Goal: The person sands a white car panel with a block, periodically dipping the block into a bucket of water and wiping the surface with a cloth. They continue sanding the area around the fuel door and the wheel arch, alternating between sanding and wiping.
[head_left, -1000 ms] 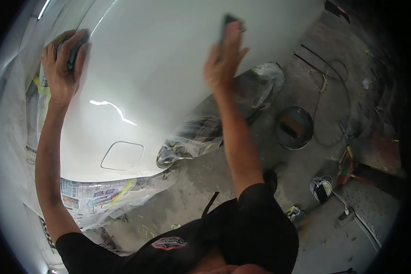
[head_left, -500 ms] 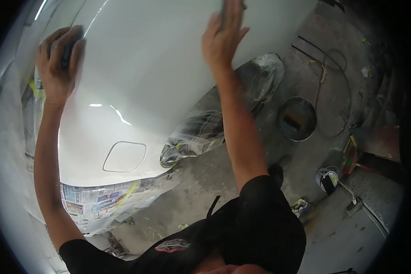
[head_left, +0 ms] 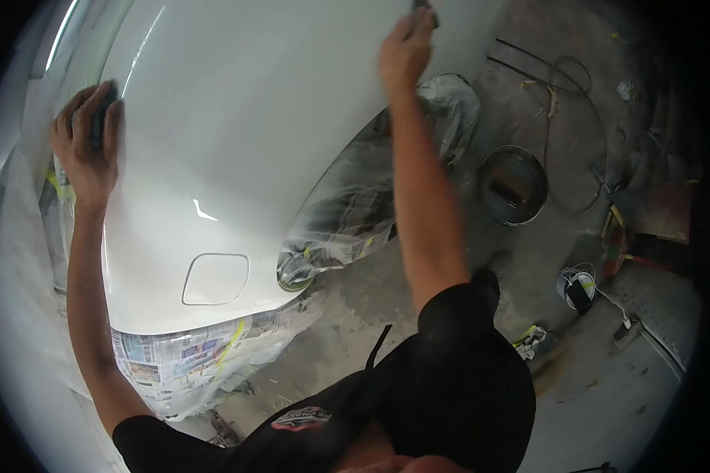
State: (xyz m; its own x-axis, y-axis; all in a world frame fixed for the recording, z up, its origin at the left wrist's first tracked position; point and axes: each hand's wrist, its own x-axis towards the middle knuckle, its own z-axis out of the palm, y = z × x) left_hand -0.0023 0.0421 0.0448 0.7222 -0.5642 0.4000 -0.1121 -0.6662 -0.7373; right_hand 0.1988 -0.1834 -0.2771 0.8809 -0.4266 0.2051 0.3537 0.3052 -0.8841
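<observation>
We see our two arms stretched out over a white car panel (head_left: 244,134), which fills the upper left part of the view. Our left hand (head_left: 87,150) lies flat on the panel near its left edge, and its fingers are closed over a dark pad (head_left: 101,118) that is pressed against the paint. Our right hand (head_left: 406,51) is far up at the top of the panel, and it grips a small dark block (head_left: 424,6) at the fingertips (only a corner of the block is visible at the picture's edge, so we cannot tell its full shape). The two hands are well apart from each other.

Lower on the panel there is a fuel flap (head_left: 215,278), shut and flush with the surface around it. Below the panel, newspaper (head_left: 177,359) with yellow tape covers the lower bodywork. Just to the right of the panel, a wheel (head_left: 363,205) is wrapped in clear plastic sheet. On the concrete floor (head_left: 592,394) stands a round metal bucket (head_left: 513,184), and a black cable (head_left: 568,102) lies in loops near it. Our black shirt (head_left: 418,410) fills the bottom of the view.
</observation>
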